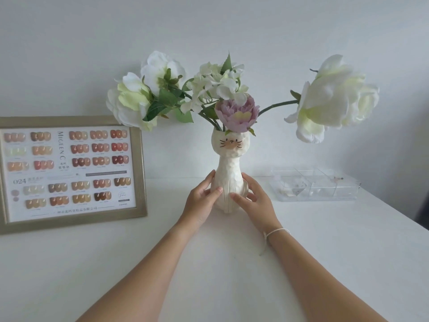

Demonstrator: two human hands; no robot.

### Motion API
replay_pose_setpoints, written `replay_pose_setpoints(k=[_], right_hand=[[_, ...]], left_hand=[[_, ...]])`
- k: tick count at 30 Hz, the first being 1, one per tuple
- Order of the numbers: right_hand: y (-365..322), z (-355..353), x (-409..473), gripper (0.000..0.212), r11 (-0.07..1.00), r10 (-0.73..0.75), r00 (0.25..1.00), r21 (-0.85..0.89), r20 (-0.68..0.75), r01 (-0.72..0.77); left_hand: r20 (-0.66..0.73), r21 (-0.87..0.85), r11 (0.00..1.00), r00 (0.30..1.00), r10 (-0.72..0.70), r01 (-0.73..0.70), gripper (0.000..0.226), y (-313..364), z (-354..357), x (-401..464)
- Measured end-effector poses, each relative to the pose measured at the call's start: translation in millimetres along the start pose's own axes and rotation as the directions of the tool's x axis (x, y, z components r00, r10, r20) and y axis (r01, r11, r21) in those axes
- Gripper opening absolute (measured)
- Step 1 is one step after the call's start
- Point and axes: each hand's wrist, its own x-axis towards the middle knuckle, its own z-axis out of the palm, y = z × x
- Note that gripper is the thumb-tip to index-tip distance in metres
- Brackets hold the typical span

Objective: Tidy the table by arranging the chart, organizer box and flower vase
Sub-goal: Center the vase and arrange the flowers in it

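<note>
A cream cat-shaped flower vase (228, 168) stands upright in the middle of the white table, near the wall, holding white flowers and one purple bloom. My left hand (200, 201) cups its lower left side and my right hand (253, 199) cups its lower right side; both sets of fingers rest on the vase base. A framed nail-colour chart (69, 170) leans against the wall at the left. A clear plastic organizer box (315, 184) with several compartments lies at the right by the wall.
The white table (209, 263) runs from the wall toward me, its right edge slanting down at the far right (394, 219). A white wall stands directly behind all three objects. The long flower stems reach out over the chart and the organizer box.
</note>
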Motion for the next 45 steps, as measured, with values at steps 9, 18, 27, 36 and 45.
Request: replay_pose_setpoints(k=[9, 18, 27, 36, 45], right_hand=[[6.7, 1.2, 15.9, 0.051, 1.0, 0.018, 1.0, 0.0, 0.026, -0.018], [8.9, 0.9, 17.9, 0.052, 0.999, 0.039, 0.998, -0.019, 0.049, -0.038], [9.8, 1.3, 19.2, 0.057, 0.999, 0.027, 0.999, -0.024, 0.036, -0.026], [-0.4, 1.2, 8.8, 0.059, 1.0, 0.026, 0.999, 0.001, -0.046, -0.026], [-12.0, -3.7, -15.7, 0.057, 0.993, 0.008, 0.991, 0.117, -0.134, 0.008]], left_hand=[[0.0, 0.007, 1.0, 1.0, -0.02, 0.02, 0.051, -9.2, -2.9, 15.1], [0.021, -0.003, 0.999, 0.999, -0.033, 0.033, 0.053, -12.4, -4.5, 14.3], [0.018, -0.002, 1.0, 0.999, -0.029, 0.029, 0.053, -11.6, -4.1, 14.0], [-0.033, -0.006, 0.999, 0.999, -0.036, 0.036, 0.053, -9.1, -7.3, 8.5], [-0.115, -0.144, 0.989, 0.993, 0.004, -0.021, 0.051, 15.4, -17.3, -3.0]])
